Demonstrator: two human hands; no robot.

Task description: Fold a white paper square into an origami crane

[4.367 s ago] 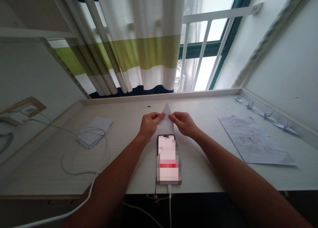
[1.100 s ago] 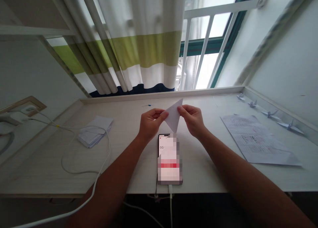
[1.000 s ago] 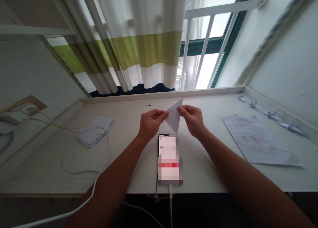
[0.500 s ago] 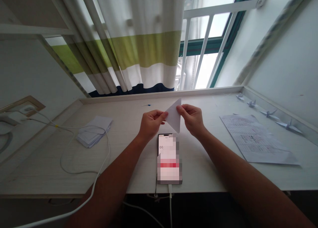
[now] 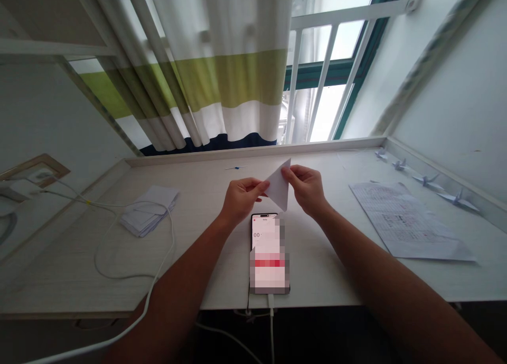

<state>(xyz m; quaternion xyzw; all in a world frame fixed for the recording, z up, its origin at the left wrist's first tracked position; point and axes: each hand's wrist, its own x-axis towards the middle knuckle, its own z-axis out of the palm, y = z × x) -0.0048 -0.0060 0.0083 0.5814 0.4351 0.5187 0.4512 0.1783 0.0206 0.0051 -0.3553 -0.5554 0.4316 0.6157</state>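
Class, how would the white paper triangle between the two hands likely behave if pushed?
The white paper triangle is probably light: the left hand and right hand merely pinch it. It seems fairly stiff, spreading flat without drooping. Its unsupported lower corner might bend easily.

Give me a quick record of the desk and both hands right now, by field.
Left hand: pinching the folded paper at its left corner
Right hand: pinching it near the top corner
Shape: white, triangular outline
Phone: screen up on the desk, phone cable at near end
Paper stack: left side
Written sheet: right side, text illegible
Paper birds: four, lined along the right edge
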